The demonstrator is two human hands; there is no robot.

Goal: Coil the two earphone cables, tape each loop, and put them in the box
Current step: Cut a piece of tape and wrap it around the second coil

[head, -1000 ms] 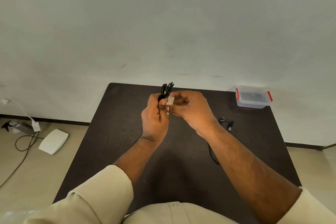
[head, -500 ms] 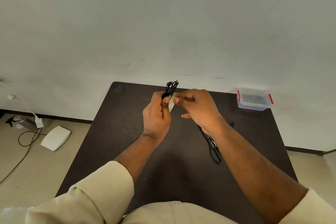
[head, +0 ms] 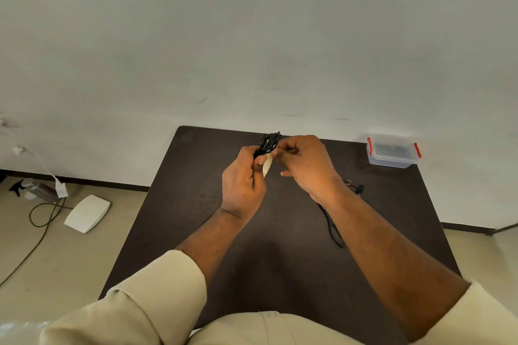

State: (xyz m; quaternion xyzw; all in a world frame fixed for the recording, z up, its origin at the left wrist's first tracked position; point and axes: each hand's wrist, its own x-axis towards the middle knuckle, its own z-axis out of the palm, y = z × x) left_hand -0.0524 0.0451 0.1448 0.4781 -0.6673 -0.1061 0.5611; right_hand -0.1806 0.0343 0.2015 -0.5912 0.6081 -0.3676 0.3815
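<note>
We are gripping the coil in our left hand above the table. Since half a second ago our right hand is pinching the tape higher, wrapping the first loop. The second cable and box are waiting.

The desk is dark brown, the cable bundle black, the tape cream, the clear box red-clipped.
</note>
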